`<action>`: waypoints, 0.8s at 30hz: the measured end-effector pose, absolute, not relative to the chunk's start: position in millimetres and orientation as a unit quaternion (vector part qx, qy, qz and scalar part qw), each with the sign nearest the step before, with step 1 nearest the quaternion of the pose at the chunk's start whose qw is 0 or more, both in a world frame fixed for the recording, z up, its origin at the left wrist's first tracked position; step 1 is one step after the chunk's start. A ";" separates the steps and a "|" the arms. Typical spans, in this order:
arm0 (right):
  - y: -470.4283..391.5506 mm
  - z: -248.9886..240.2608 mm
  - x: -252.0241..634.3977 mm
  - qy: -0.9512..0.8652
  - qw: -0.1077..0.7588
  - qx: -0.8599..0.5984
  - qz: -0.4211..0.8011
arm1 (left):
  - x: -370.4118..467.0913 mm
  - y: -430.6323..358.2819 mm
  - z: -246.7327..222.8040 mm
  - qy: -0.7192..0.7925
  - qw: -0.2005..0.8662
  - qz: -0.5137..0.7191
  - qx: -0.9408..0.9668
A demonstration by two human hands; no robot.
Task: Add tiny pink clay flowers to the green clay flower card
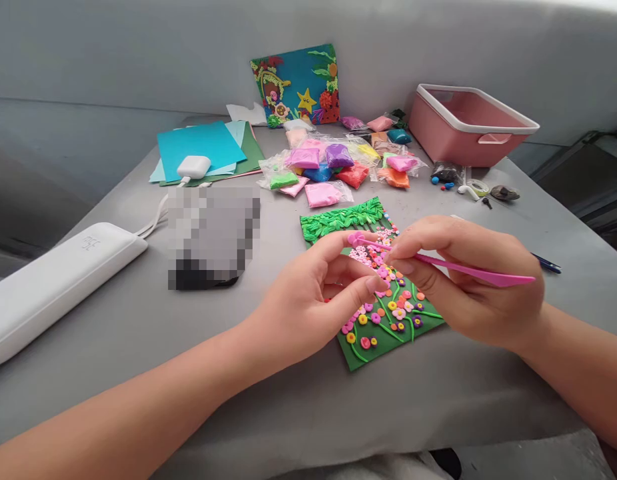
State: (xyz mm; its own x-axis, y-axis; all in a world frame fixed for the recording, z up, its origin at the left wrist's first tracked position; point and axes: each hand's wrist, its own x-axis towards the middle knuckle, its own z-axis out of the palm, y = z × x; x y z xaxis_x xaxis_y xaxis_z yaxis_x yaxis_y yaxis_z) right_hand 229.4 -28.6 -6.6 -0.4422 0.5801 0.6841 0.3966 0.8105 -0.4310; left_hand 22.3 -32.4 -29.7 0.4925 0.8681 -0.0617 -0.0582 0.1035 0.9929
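Observation:
My right hand (468, 280) is closed round a pink modelling tool (481, 272), its thin end pointing left. That end meets a small pink clay piece (357, 240) on the index fingertip of my left hand (318, 300). The left thumb and fingers are curved and apart, not pinching anything. Below both hands lies a green card (358, 353) with clay flowers, stems and a band of green leaves along its top; the hands hide part of it.
Bagged coloured clay (322, 195) lies behind the card. A pink basket (453, 133) stands back right, an undersea clay picture (298, 87) at the back. Blue paper (198, 147), a white power bank (63, 287) and a blurred dark object (213, 237) are left; earphones (468, 192) are right.

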 end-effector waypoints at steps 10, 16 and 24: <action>-29.4 -7.0 228.1 -0.833 0.464 -0.268 0.137 | 22.4 -31.9 -32.8 0.358 0.629 0.353 0.593; -30.6 -6.4 232.3 -0.779 0.532 -0.282 0.176 | 20.7 -29.9 -27.8 0.364 0.631 0.367 0.579; -23.0 13.1 243.6 -0.793 0.432 -0.283 0.322 | 17.2 -12.3 -23.4 0.440 0.622 0.474 0.441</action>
State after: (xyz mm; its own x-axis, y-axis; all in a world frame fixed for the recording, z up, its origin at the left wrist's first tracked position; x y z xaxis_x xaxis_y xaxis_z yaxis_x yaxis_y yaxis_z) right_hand 243.6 -23.0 13.1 -0.4660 0.7275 0.5035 0.1701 0.6322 -0.7559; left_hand 17.2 -12.3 -23.4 0.1621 0.9782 -0.1295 -0.2014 0.1612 0.9661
